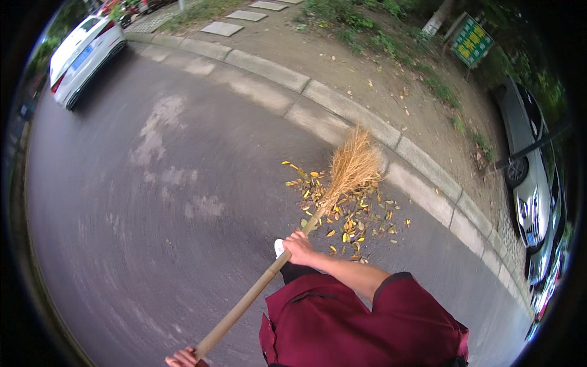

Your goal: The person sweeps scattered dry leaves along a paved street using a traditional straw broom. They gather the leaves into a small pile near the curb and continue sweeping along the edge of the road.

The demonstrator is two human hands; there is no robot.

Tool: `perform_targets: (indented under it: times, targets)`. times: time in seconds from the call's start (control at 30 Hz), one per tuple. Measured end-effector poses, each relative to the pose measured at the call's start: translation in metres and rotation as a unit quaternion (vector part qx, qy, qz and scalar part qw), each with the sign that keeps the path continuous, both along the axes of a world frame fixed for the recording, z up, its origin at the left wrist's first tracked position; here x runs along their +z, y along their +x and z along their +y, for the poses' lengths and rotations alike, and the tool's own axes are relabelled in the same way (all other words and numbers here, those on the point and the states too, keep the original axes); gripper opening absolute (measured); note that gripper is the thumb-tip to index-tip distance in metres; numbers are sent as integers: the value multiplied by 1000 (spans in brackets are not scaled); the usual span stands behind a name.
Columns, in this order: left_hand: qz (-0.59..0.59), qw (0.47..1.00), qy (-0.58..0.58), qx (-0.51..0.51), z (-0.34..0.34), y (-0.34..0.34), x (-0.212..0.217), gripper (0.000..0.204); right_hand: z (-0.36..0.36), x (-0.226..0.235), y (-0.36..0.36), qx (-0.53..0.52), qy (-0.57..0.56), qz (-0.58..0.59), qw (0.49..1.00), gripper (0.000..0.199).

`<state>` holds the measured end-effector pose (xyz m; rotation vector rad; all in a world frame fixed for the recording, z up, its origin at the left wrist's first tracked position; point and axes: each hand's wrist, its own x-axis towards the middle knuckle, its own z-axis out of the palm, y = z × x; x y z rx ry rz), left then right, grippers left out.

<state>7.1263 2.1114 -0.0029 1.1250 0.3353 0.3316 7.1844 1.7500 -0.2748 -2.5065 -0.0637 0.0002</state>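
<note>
Two hands on a straw broom [313, 222]: clasped firmly in the right hand [298, 247], a little short of the bristle head [354, 164], and again in the left hand [183, 357], between 7 and 8 o'clock of the right, partly cut off by the lower edge. Probably light; stiff along the handle [244, 301], springy and a bit brittle at the bristles. Unlikely to slip. Best taken by the handle, hands well apart. From the right hand: bristle head at 1 o'clock, over yellow leaves [348, 229] spread from 12 to 3. Just past it, curb [351, 112]; contact unclear.
</note>
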Motion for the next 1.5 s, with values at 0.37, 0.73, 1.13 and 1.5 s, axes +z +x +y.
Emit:
perform_targets:
  times: [0.37, 0.73, 1.13, 1.5]
  targets:
    - [-209, 899, -63, 380, 61, -410, 82, 33, 142, 31, -194, 363, 39, -1, 931, 8]
    - [-123, 849, 149, 492, -183, -571, 81, 34, 22, -31, -347, 398, 87, 27, 913, 11]
    - [44, 893, -29, 446, -385, -730, 21, 39, -324, -58, -539, 329, 15, 78, 941, 9]
    - [-89, 843, 4, 531, -469, -1050, 16, 30, -306, -5, -731, 461, 62, -48, 884, 14]
